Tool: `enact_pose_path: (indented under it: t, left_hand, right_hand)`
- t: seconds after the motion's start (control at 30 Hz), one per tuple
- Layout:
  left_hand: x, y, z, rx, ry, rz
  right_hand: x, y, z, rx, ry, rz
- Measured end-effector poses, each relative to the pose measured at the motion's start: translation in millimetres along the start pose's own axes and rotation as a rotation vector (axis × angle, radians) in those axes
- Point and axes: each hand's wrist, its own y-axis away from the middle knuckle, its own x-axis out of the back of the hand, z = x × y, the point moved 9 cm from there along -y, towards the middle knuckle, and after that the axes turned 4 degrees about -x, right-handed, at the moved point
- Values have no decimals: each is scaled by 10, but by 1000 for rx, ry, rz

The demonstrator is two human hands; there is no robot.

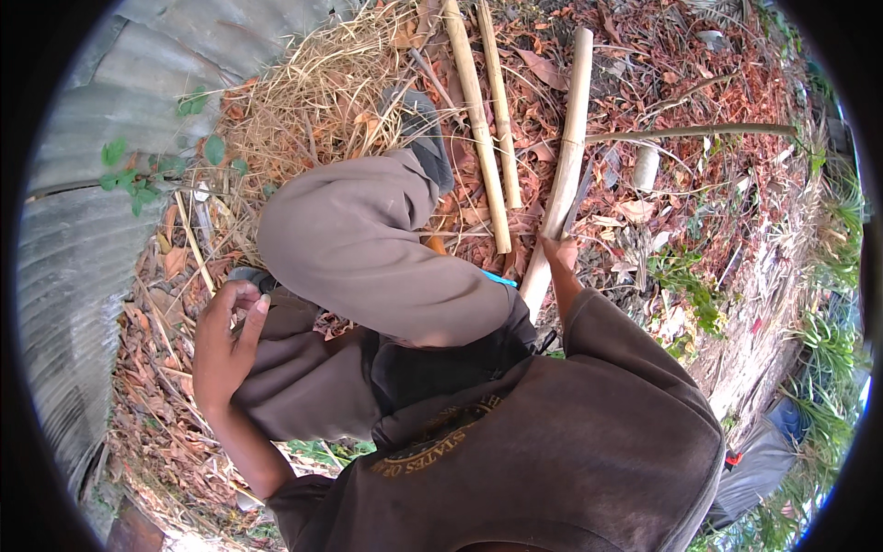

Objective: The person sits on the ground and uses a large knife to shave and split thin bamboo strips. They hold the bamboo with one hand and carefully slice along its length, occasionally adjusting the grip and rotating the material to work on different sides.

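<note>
Seemingly working the pale pole (pixel 570 124) slanting over leaf litter (pixel 662 55), with the right hand (pixel 560 251) against it beside an apparent dark blade (pixel 579 195) (grip too hidden to judge) and the left hand (pixel 227 348) empty, fingers loosely parted, so probably needing steady bracing next.

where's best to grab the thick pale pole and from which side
Probably take the thick pale pole around its middle, beyond the right hand, from above and its left. The shaft is long and round, with a gap over leaves on that side; a dark, narrow, blade-like thing lies along its right, near that hand.
</note>
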Motion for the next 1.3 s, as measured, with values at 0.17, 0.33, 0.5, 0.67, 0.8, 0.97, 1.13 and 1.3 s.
enact_pose_path:
  t: [0.17,0.33,0.5,0.67,0.8,0.97,1.13,1.3]
  left_hand:
    - [-9,27,-56,24,10,3]
    - [-44,-11,-61,41,-31,-13]
    - [-43,-72,2,32,-62,-19]
    - [-53,-87,54,36,-70,-61]
    - [-27,-95,75,11,-100,-43]
    - [37,-56,50,-19,-142,31]
    - [85,39,-42,15,-136,56]
    - [130,53,-28,3,-117,73]
  right_hand:
    - [-59,-373,290,35,-76,115]
    - [-422,-431,514,-203,-508,-504]
    - [-325,-453,519,-179,-459,-525]
    - [-172,-377,434,-54,-217,-190]
    - [-161,-220,263,-71,204,-115]
    - [-103,-128,61,-99,104,-177]
    - [-63,-85,13,-131,116,-173]
    - [51,-82,-19,-93,89,-111]
